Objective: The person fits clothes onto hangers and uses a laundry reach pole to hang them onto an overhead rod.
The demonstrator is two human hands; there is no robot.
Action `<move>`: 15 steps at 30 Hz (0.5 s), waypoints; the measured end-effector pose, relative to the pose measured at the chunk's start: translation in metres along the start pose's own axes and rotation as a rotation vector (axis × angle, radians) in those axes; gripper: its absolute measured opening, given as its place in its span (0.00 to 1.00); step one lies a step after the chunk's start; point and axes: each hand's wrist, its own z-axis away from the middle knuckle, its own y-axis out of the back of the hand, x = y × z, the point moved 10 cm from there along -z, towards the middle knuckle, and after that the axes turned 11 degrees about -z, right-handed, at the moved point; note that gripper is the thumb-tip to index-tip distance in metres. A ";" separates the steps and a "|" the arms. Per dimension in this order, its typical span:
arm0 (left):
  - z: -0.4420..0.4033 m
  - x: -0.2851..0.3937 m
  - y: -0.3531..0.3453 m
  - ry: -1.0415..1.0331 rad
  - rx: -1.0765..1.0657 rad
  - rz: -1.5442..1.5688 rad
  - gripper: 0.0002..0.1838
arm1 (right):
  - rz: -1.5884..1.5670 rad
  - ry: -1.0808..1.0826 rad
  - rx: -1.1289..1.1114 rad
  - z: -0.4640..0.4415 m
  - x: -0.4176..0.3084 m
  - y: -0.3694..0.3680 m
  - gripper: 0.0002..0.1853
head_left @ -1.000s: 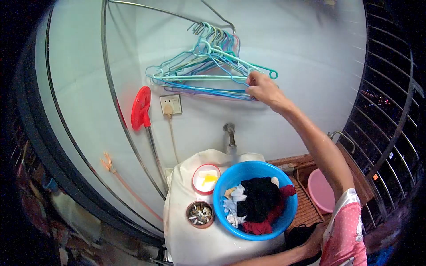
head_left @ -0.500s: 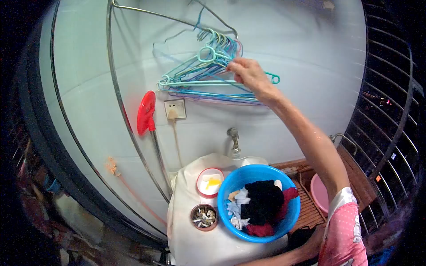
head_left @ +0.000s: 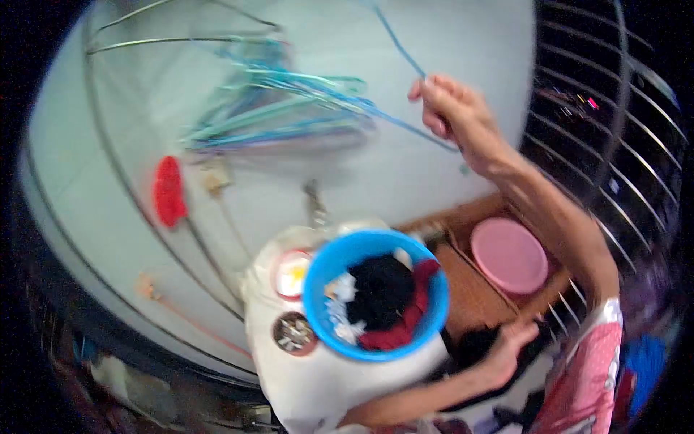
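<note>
1) Gripping a blue hanger [head_left: 399, 45] in the right hand [head_left: 463, 119]: fingers clamped on its thin frame, one stretch running up-left from the grip, another passing just below the fingers

2) Cluster of hangers [head_left: 264, 110], mostly teal and blue, left of the right fingers; held hanger's lower stretch overlaps it in view, cannot tell if touching

3) Left hand [head_left: 502, 354] well below the right fingers, over black fabric [head_left: 473, 346]; its fingers are blurred, cannot tell if apart or clamped on anything

4) Blue basin [head_left: 376, 353] on the white-covered desk [head_left: 303, 383], left of the left fingers, well below the right ones; black cloth [head_left: 383, 289] in its middle, dark red cloth [head_left: 390, 336] at right and front, white pieces [head_left: 340, 311] at left

5) Pink basin [head_left: 510, 254] between the two hands' heights, above the left fingers

6) Red-rimmed dish [head_left: 278, 278] and round bowl [head_left: 296, 353] past the blue basin, farther left of the left fingers
</note>
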 end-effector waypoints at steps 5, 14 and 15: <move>0.009 0.009 -0.041 0.107 -0.026 0.004 0.10 | 0.163 0.110 0.223 0.140 -0.062 0.113 0.13; -0.013 -0.005 -0.076 0.252 -0.099 -0.510 0.07 | 0.575 -0.333 0.497 0.404 -0.109 0.239 0.13; -0.019 -0.003 -0.078 0.213 -0.104 -0.510 0.06 | 0.677 -0.294 0.565 0.427 -0.119 0.248 0.12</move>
